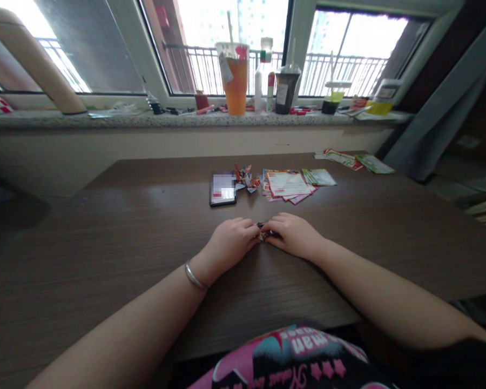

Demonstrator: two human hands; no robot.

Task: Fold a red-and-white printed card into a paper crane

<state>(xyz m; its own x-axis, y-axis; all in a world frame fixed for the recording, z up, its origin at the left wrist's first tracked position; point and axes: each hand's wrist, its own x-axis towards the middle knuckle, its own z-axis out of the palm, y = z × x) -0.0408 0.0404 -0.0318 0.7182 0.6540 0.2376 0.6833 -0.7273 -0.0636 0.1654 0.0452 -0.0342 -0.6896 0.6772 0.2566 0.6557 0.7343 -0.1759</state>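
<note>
My left hand (231,241) and my right hand (295,234) meet at the middle of the dark wooden table (105,243). Both pinch a small folded piece of coloured paper (263,231) between their fingertips, pressed down on the tabletop. Most of the paper is hidden by the fingers. A silver bangle (194,276) sits on my left wrist.
Beyond my hands lie a phone (222,189), several small folded paper figures (246,178) and a stack of printed leaflets (290,185); more leaflets (354,160) lie at the far right. Drink cups and bottles, among them an orange cup (235,81), line the windowsill (105,120).
</note>
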